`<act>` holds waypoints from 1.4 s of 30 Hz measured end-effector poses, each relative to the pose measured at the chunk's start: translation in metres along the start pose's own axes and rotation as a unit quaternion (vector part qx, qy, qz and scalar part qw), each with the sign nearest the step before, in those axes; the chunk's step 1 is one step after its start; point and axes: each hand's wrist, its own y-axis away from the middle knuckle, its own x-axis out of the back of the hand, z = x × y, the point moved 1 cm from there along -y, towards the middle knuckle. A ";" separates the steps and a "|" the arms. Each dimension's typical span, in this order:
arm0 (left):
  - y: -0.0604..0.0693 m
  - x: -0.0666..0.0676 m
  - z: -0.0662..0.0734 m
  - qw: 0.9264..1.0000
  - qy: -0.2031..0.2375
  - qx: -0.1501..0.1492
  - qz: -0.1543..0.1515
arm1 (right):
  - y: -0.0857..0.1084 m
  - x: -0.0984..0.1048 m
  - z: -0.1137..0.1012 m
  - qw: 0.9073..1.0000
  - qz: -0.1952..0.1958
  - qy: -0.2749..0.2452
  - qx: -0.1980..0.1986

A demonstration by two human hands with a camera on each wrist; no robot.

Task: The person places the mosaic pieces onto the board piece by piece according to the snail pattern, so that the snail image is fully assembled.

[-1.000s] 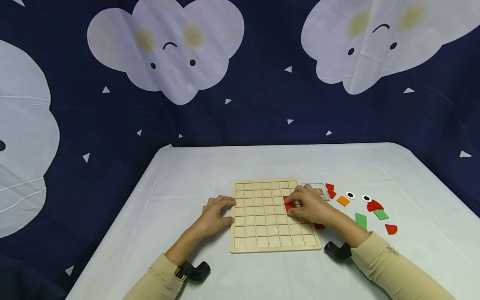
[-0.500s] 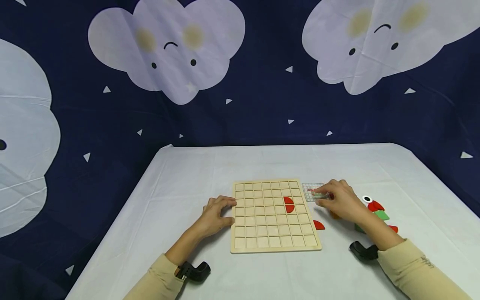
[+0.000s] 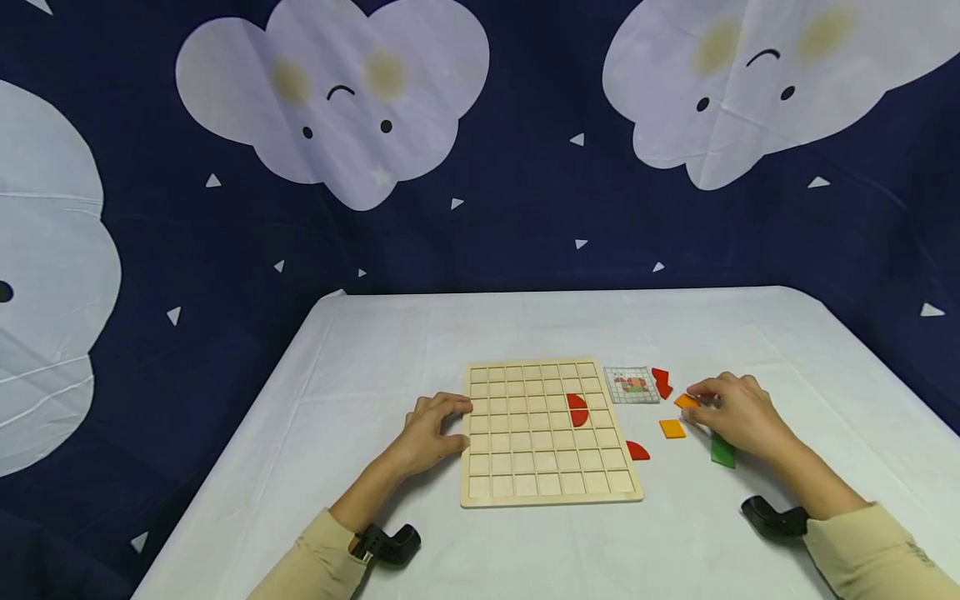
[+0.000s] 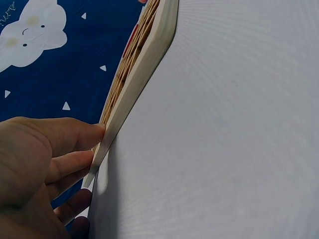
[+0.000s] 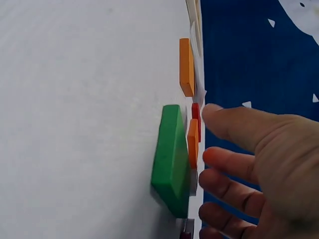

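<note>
The left hand (image 3: 426,429) is spread, thumb well apart from the fingers, and its fingertips rest against the near side edge of the board (image 3: 551,460). The board, pale wood ruled into square cells, lies flat just to the right of that hand. To the right of the left hand, on the cells, two red quarters (image 3: 578,412) sit edge to edge as a half disc.

The right hand (image 3: 738,417) is spread as well, thumb and fingers parted and pinching nothing. Its tips hang over the tilted orange square (image 3: 686,402), which shows in the gap between thumb and forefinger; whether they touch it I cannot tell. A second orange square (image 3: 672,429) lies just left of the thumb and nearer the person. The green piece (image 3: 723,452) is under the near side of the hand, partly covered by it. Just beyond the fingertips to the left are red pieces (image 3: 662,383), touching each other. Farther left of the hand, beside the board, is a card (image 3: 632,385) printed with a grid and a red, green and orange figure. A loose red quarter (image 3: 638,451) touches the board's edge, left of the hand and nearer the person.

Small dark lettering (image 3: 913,552) on the right sleeve (image 3: 862,546), behind the hand, is too small to read. Script (image 4: 7,12) on the backdrop (image 3: 510,250), beyond the left hand, is cut off and illegible. All the pieces share a white-covered desk (image 3: 420,333).
</note>
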 end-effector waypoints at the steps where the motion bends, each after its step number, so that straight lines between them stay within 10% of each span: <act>1: 0.000 0.000 0.000 1.000 0.000 0.000 0.000 | 0.001 0.000 0.001 1.000 -0.001 0.001 -0.001; 27: 0.001 0.000 0.000 1.000 0.004 0.000 -0.001 | -0.003 -0.008 0.001 1.000 0.002 -0.020 0.021; 42: 0.000 -0.001 -0.001 1.000 0.001 -0.004 -0.001 | -0.022 -0.019 -0.077 0.992 -0.007 -0.067 0.106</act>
